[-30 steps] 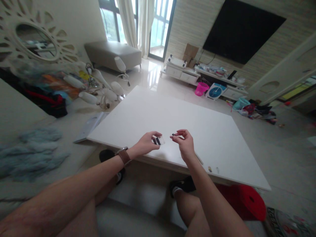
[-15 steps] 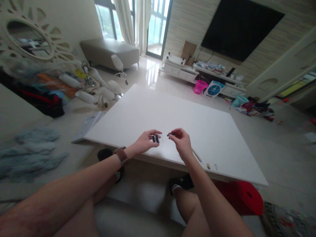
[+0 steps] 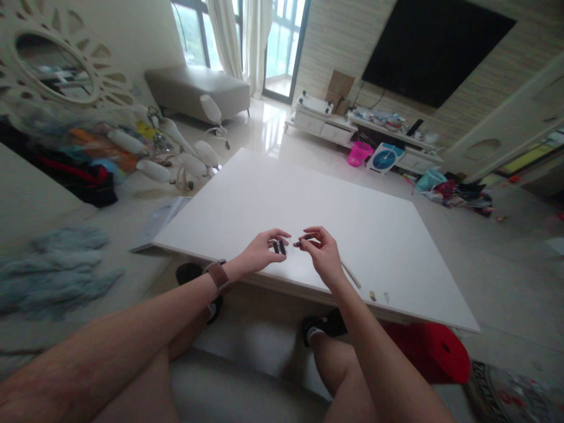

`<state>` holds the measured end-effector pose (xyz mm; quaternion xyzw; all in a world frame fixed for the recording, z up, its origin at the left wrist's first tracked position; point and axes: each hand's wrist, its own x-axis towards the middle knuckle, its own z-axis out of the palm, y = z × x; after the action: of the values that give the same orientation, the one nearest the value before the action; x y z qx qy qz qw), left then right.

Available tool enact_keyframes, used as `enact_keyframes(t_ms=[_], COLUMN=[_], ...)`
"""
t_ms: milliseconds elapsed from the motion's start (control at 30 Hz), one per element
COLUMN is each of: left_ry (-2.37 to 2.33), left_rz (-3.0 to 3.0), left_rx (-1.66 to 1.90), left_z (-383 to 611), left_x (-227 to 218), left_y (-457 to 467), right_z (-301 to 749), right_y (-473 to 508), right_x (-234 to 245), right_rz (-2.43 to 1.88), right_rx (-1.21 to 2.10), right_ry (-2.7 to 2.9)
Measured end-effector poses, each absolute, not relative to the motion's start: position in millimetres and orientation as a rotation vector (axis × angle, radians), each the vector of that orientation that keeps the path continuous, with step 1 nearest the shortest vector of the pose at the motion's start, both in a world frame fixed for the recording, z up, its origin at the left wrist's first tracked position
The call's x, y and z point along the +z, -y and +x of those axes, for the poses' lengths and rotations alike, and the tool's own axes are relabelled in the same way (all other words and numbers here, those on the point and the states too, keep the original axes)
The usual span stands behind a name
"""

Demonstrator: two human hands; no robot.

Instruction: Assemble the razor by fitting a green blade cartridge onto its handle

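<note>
Over the near edge of a white table (image 3: 282, 200), my left hand (image 3: 262, 247) is closed on a small clear plastic case with black bars (image 3: 282, 247) in it. Thumb and fingers grip its sides. Just right of it, my right hand (image 3: 321, 249) pinches a small dark piece (image 3: 304, 240) between thumb and fingertips. The piece is too small to name, and the fingers partly cover it. A narrow gap separates it from the clear case. By my right wrist lies a thin light-coloured stick (image 3: 351, 273), with a small yellowish piece (image 3: 372, 295) and a small clear piece (image 3: 386, 297) farther right.
A lamp with white shades (image 3: 194, 155) stands on the floor beyond the table's left side. A red roll (image 3: 440, 352) lies below the table's near right edge. Past the far side are a pink basket (image 3: 359, 154) and a blue-and-white fan (image 3: 384, 158).
My right hand has shifted slightly left, bringing the dark piece nearer the clear case. The fingers have changed position around the piece. My left hand stays nearly still.
</note>
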<state>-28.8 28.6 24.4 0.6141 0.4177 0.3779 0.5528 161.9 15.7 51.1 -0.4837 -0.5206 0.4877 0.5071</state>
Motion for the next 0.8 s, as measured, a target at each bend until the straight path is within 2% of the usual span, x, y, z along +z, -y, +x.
enact_keyframes(t_ms=[433,800], left_ry=[-0.902,-0.879], left_rz=[1.283,1.131], left_rx=[0.867,0.859], left_z=[-25.8,-19.9], left_x=[32.7,36.5], left_y=[-20.6,-16.0], right_z=[161.2,152.1], right_y=[-15.5,-4.8], right_x=[43.8,53.9], right_rz=[-1.126,-1.256], right_rx=[1.157,0.658], right_ry=[1.358,1.706])
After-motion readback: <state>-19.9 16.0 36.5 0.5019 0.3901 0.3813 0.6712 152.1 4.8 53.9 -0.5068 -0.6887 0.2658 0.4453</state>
